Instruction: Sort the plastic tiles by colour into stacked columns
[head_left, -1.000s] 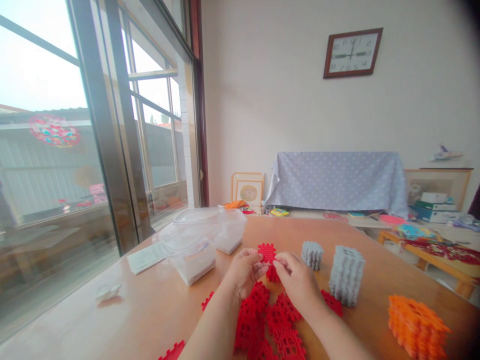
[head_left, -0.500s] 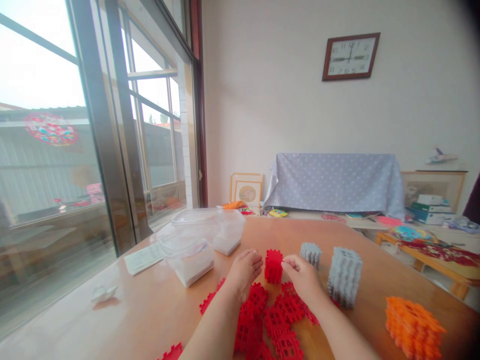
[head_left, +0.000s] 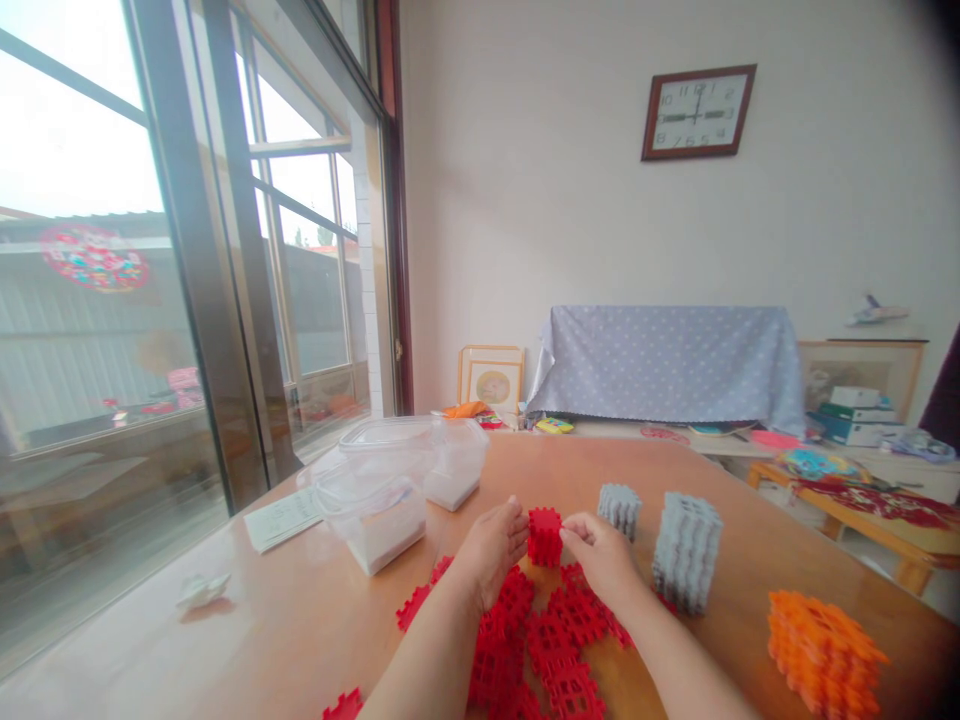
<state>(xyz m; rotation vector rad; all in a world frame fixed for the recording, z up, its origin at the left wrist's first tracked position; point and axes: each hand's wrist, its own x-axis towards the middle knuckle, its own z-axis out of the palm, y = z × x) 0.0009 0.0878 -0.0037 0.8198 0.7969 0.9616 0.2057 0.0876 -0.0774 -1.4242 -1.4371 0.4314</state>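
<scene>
- Wooden table (head_left: pixel 315 620): loose red tiles (head_left: pixel 540 640) lie just below both hands.
- Left hand (head_left: pixel 491 550) and right hand (head_left: pixel 604 555): each pinches a side of the small red block stack (head_left: pixel 545 536).
- The stack stands upright between them, equally near both.

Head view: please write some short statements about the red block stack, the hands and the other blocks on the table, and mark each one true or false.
1. Both hands, left hand and right hand, hold the small red block stack between them. True.
2. The orange block stack stands left of the red pieces. False: it stands at the far right of the table.
3. Loose red pieces lie flat under the forearms. True.
4. Only one grey stack is on the table. False: there are two, a short grey stack and a tall grey stack.
5. The clear containers stand on the window side of the hands. True.
</scene>
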